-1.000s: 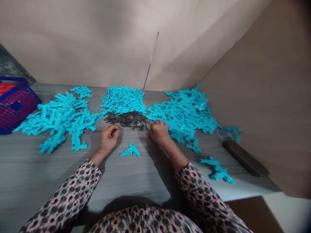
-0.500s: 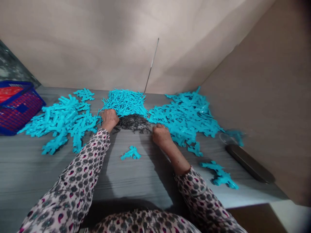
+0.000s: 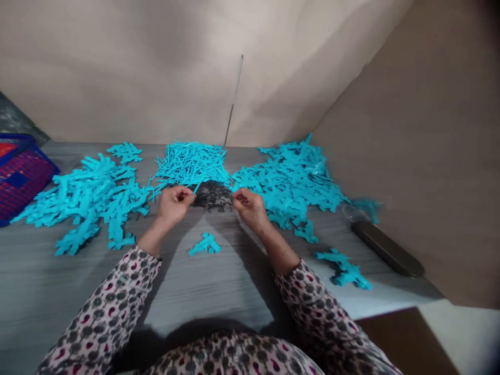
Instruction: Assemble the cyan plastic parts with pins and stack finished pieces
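Observation:
My left hand (image 3: 172, 205) pinches a thin turquoise plastic stick (image 3: 197, 187), which points up and to the right from the fingertips. Opposite it, my right hand (image 3: 250, 205) has thumb and fingers pressed together; whatever they hold is too small to make out. Between the hands lies a heap of small dark metal-looking pieces (image 3: 213, 195). Just behind it is a pile of turquoise sticks (image 3: 191, 164). A single turquoise toy-gun-shaped piece (image 3: 205, 244) rests on the grey table (image 3: 211, 291) between my forearms.
Turquoise gun-shaped pieces are heaped at left (image 3: 86, 192) and right (image 3: 292, 182). A blue basket (image 3: 23, 177) stands far left. Near the right panel lie a dark elongated case (image 3: 386, 249) and loose turquoise pieces (image 3: 346, 268). A thin metal rod (image 3: 233, 101) leans against the back board.
My left hand has come from the stick pile toward the middle, now with a stick in its fingers. My right hand has turned and moved slightly inward and up. The camera view has shifted.

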### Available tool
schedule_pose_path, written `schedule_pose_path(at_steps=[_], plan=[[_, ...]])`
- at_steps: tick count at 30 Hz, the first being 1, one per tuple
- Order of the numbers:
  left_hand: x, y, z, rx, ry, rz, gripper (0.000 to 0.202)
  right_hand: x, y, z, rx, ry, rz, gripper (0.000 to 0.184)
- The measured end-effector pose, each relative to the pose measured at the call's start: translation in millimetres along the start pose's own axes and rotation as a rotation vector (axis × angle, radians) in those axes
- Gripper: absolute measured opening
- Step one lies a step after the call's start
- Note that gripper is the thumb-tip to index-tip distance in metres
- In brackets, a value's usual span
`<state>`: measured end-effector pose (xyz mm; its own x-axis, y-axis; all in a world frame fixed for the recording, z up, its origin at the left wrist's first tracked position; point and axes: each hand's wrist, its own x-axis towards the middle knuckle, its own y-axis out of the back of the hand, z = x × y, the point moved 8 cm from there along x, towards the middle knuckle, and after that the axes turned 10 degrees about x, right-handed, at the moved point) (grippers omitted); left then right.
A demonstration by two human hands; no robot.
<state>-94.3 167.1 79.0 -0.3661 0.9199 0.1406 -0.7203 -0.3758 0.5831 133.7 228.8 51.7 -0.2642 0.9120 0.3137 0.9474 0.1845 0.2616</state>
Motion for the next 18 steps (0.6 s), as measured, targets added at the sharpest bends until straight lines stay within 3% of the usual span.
schedule_pose_path(at_steps=[3,6,10,18], plan=[[-22,-13.0,24,-0.249,-0.053,0.005,0.015,-11,-18,-10,0.263,-0.012,-0.089,0.006],[-34,-25.0,31,-0.368,0.003,-0.022,0.017,-23,-31,-18,0.412,-0.068,-0.127,0.011],[-44,-38.4,23,-0.471,0.101,-0.046,0.019,-36,-49,-24,0.553,-0.126,-0.197,0.018],[-52,-47.9,5,-0.399,0.061,-0.14,0.019,-43,-56,-19,0.641,-0.183,-0.164,0.033]])
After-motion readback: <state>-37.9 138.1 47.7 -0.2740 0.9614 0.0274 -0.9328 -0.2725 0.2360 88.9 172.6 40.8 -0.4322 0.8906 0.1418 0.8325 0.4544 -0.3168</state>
